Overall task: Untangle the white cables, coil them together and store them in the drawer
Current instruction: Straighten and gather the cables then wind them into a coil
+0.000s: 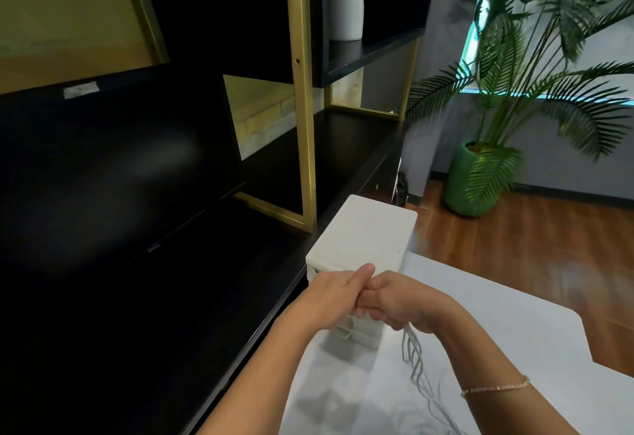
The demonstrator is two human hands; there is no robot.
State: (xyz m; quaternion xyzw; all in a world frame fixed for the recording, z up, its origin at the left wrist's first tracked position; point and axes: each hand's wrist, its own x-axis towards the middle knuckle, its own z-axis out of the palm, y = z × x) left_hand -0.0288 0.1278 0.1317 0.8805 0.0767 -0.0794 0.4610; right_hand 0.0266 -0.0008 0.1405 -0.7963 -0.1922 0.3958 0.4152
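Observation:
Both hands meet in front of a small white drawer unit (363, 232) that stands on the white table (507, 318). My right hand (404, 300) is curled round the white cables (415, 359), whose strands hang in loops from under it down to the table. My left hand (338, 292) has its fingers closed against the right hand's fingers, thumb up; the cable part between the hands is hidden. The lower drawers (356, 333) of the unit show beneath my hands; I cannot tell whether any is pulled out.
A black shelving unit with gold frame (302, 91) stands left of the table, bearing a white vase (345, 5). A potted palm in a green pot (470, 180) stands on the wooden floor at the right. More loose cable lies blurred on the table's near part (422, 417).

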